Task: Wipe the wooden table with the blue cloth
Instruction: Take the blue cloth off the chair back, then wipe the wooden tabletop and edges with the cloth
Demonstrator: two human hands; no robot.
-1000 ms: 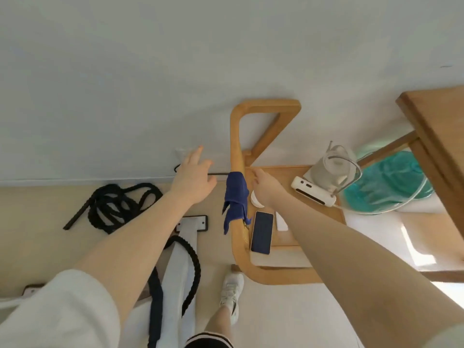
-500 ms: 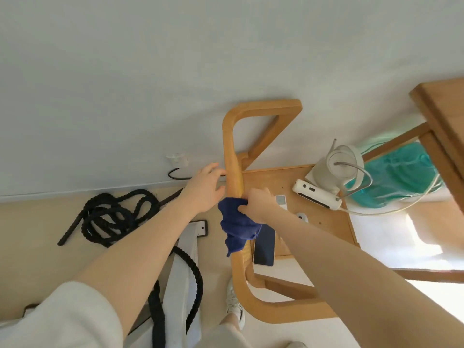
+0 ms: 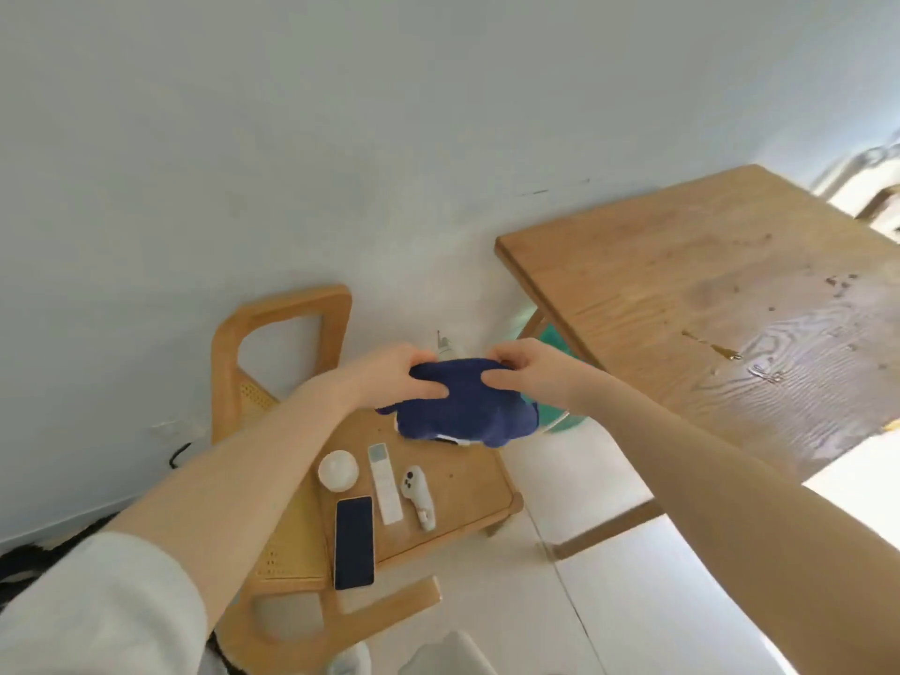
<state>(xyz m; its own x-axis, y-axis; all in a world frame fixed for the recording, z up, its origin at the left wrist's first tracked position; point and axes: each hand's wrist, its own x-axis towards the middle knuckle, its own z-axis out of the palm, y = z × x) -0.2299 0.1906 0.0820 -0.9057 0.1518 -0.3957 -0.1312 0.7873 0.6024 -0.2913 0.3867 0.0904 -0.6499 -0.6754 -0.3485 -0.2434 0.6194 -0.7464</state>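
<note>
Bright daylight floods in from the right of the hands (image 3: pixel 467 377), glaring off the wet sheen on the wooden bench (image 3: pixel 730 304) and washing out the floor (image 3: pixel 633 601) below it. Wide-angle distortion bends the frame's edges; the far right corner is blurred.

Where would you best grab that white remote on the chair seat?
Likely across the long sides of the white remote, from above. It lies flat and narrow, the phone close on one side, a small white controller on the other.
</note>
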